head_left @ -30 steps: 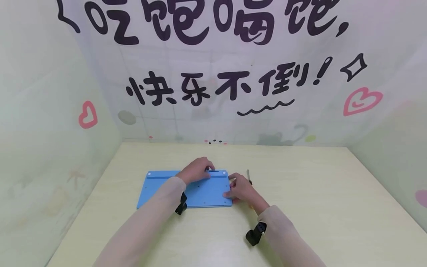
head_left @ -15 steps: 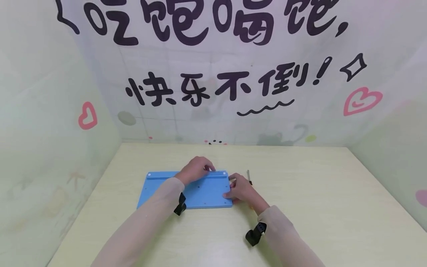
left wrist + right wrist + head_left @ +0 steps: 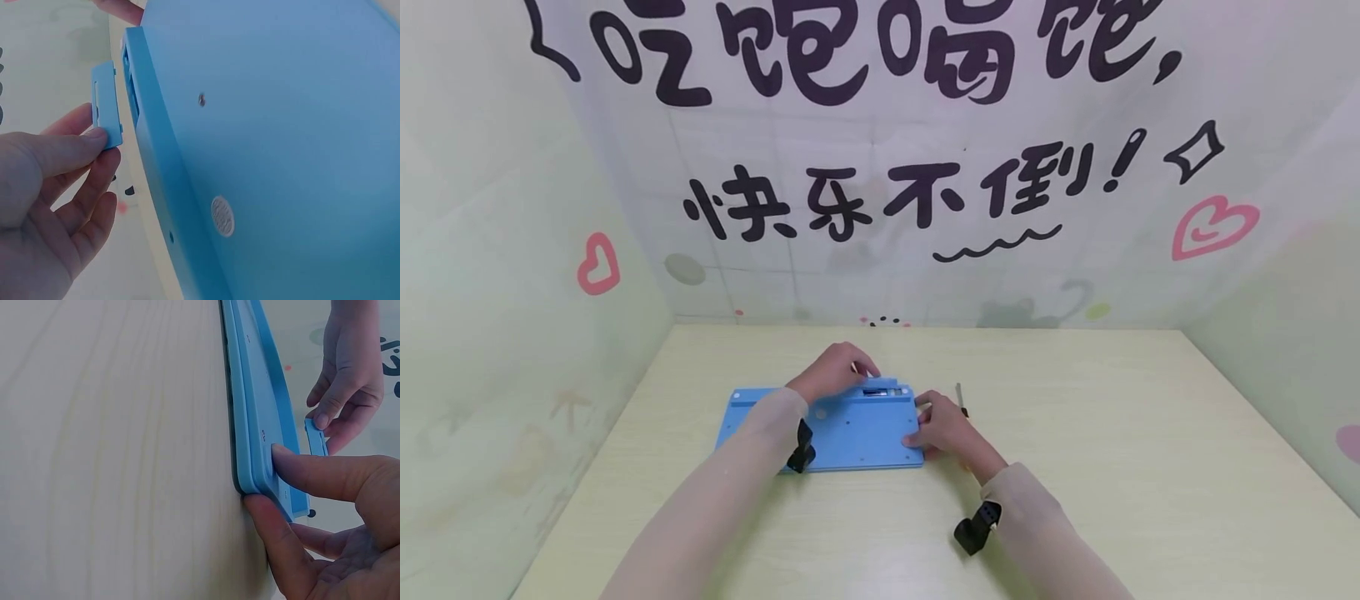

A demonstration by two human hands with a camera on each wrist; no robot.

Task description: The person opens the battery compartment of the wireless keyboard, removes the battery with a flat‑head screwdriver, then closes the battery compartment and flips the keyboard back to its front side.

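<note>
A light-blue keyboard lies underside up on the table, with screw holes and a raised ridge along its far edge. My left hand pinches a small blue battery cover between thumb and fingers, just off that ridge. Near the right end of the ridge, the battery compartment is uncovered, with something dark and silvery inside. At the keyboard's right edge, my right hand grips the corner, thumb on top and fingers below, as the right wrist view shows.
Just beyond my right hand lies a thin tool with a metal shaft, its handle mostly hidden by the hand. The pale wooden table meets printed cloth walls at the back and sides.
The battery cover has come off the ridge in my left hand, which has moved slightly up and left. The compartment now shows. My right hand has stayed at the corner.
</note>
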